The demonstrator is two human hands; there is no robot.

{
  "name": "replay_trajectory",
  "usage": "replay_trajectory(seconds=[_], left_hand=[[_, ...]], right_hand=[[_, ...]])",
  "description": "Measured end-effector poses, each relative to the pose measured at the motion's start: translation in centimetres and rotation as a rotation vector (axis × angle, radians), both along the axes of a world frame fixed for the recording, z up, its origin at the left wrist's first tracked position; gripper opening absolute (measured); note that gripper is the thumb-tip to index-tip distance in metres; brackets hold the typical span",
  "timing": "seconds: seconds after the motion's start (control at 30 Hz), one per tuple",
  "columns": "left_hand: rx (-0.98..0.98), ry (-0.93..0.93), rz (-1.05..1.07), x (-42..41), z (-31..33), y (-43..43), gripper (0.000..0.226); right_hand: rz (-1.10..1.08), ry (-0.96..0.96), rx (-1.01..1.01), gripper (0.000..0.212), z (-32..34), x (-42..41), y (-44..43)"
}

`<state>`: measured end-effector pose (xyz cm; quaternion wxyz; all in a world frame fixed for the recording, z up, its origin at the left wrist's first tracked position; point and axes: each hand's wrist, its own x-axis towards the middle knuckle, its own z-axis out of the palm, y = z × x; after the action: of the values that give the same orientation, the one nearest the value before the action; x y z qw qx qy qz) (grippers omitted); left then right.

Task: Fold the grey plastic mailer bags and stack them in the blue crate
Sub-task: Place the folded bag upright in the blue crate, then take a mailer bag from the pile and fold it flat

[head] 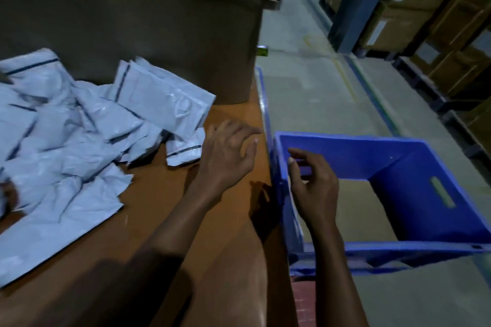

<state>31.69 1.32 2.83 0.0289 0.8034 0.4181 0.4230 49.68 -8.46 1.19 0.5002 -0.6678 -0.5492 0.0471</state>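
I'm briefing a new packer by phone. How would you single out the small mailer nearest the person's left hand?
Find the brown table and its heap of crumpled grey mailer bags. At the heap's right edge, just left of the left hand, lies the small mailer. Unlike its larger, rumpled neighbours, it is a compact folded packet with one dark stripe across it.

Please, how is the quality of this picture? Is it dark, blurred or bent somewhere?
Head view: the light is dim overall; the grey mailer bags smear with motion blur toward the left edge; a small glare spot sits on the handle of the dark cabinet; a dark hand shadow lies on the wooden table near its right edge; the wide lens curves the floor lines.
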Motion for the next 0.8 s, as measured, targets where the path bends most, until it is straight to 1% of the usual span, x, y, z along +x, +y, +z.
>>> replay_trajectory(seconds=[0.03,0.1,0.2,0.3,0.43,0.57,0.63,0.7,0.8], left_hand=[[0.026,-0.045,0.044,-2.4,0.2,-0.6,0.016],[0.055,-0.072,0.109,-7.3,-0.1,-1.5,0.013],[0.058,-0.053,0.169,-13.6,-1.4,-1.2,0.016],[0.01,-0.026,0.21,-17.5,-2.9,0.9,0.015],[0.003,0.031,0.205,-20.0,-4.2,5.4,0.02],[-0.012,0.069,0.189,-21.9,-5.0,10.2,0.027],[-0.035,0.111,0.186,-22.7,-5.2,12.5,0.029],[-0.072,0.141,0.187,-23.3,-5.5,14.5,0.032],[-0.095,0.144,0.181,-23.7,-6.2,16.2,0.035]], right_hand=[[0.038,-0.012,0.016,0.019,0.6,-2.0,0.4],[0.116,-0.04,0.044,0.019,1.3,-6.3,1.1],[0.222,-0.044,0.054,0.019,1.1,-12.3,2.7],[0.264,-0.067,-0.008,0.021,0.0,-16.7,4.6],[0.228,-0.083,-0.032,0.022,-1.3,-19.8,7.4],[0.117,-0.13,-0.028,0.024,-2.8,-21.3,10.9],[0.072,-0.161,-0.027,0.029,-3.6,-22.0,12.9],[0.063,-0.184,-0.046,0.038,-4.2,-22.4,14.8],[0.082,-0.39,-0.147,0.052,-5.0,-22.8,17.3]])
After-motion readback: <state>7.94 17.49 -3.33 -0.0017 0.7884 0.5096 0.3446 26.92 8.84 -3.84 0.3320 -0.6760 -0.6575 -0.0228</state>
